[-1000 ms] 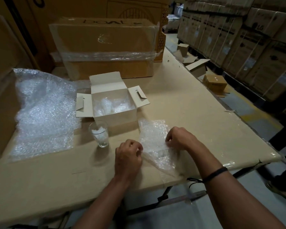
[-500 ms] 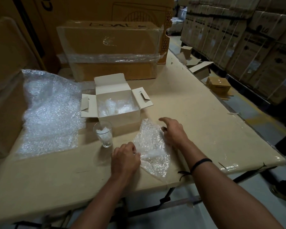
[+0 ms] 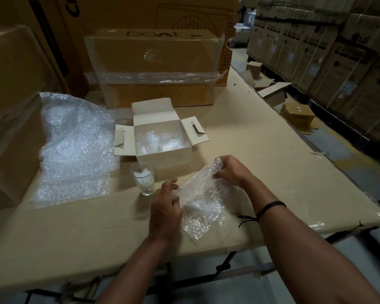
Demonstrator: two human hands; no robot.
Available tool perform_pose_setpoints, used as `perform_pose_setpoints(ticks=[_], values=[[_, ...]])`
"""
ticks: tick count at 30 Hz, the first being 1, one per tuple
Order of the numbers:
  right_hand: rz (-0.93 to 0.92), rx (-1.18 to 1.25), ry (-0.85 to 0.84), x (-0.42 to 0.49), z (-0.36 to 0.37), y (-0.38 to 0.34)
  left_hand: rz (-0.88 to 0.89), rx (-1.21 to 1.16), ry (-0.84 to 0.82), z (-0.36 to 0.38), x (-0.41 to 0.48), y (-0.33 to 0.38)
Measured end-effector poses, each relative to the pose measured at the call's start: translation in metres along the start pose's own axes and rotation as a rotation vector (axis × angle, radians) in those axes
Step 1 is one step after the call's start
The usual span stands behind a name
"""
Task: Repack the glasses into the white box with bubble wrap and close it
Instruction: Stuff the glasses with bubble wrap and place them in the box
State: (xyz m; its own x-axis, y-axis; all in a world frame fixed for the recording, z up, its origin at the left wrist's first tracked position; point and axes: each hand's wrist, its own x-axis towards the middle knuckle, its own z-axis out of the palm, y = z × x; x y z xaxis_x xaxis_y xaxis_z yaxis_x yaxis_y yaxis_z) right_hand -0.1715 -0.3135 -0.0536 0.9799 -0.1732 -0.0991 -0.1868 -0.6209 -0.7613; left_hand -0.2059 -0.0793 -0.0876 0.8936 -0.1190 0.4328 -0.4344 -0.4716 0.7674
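Note:
The white box [image 3: 165, 157] stands open in the middle of the table, flaps spread, with bubble-wrapped glasses [image 3: 154, 141] inside. A clear glass [image 3: 143, 179] with white filling stands upright just in front of the box's left corner. Right of it lies a small bubble wrap sheet [image 3: 201, 207], partly lifted off the table. My left hand [image 3: 166, 210] grips its near left edge. My right hand [image 3: 229, 171] pinches its far upper corner, raised near the box's front right.
A large bubble wrap sheet [image 3: 75, 150] is spread at the left. A taped cardboard carton [image 3: 156, 66] stands behind the white box, with bigger cartons [image 3: 11, 106] at the far left. The table edge [image 3: 294, 132] runs along the right above an aisle with small boxes [image 3: 297, 116].
My right hand went from resting on the sheet to pinching its far corner and lifting it. My left hand took hold of the near edge. The sheet has risen off the table.

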Motion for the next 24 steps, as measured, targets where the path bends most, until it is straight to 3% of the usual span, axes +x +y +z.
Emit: perform_pose_setpoints(ticks=[4,7,10,14,17,20,24], values=[[-0.012,0.368,0.033,-0.016,-0.007,0.011,0.262,0.083,0.062,-0.002,0.003,-0.005],[-0.037,0.053,-0.002,-0.021,-0.016,0.023,0.432,0.139,0.003,-0.007,0.004,-0.01],[-0.068,-0.302,-0.014,-0.024,-0.029,0.027,0.554,0.252,-0.239,-0.011,-0.001,-0.017],[-0.153,-0.296,0.149,-0.031,-0.034,0.006,0.461,0.328,-0.512,-0.012,-0.01,-0.015],[-0.239,-0.337,-0.073,-0.035,-0.014,-0.017,0.403,0.305,-0.569,-0.013,-0.007,-0.013],[-0.273,-0.573,-0.31,-0.034,0.018,-0.026,0.397,0.295,-0.586,-0.013,-0.007,-0.012],[-0.294,-0.835,-0.204,-0.034,0.034,-0.032,0.339,0.232,-0.55,-0.018,-0.009,-0.017]])
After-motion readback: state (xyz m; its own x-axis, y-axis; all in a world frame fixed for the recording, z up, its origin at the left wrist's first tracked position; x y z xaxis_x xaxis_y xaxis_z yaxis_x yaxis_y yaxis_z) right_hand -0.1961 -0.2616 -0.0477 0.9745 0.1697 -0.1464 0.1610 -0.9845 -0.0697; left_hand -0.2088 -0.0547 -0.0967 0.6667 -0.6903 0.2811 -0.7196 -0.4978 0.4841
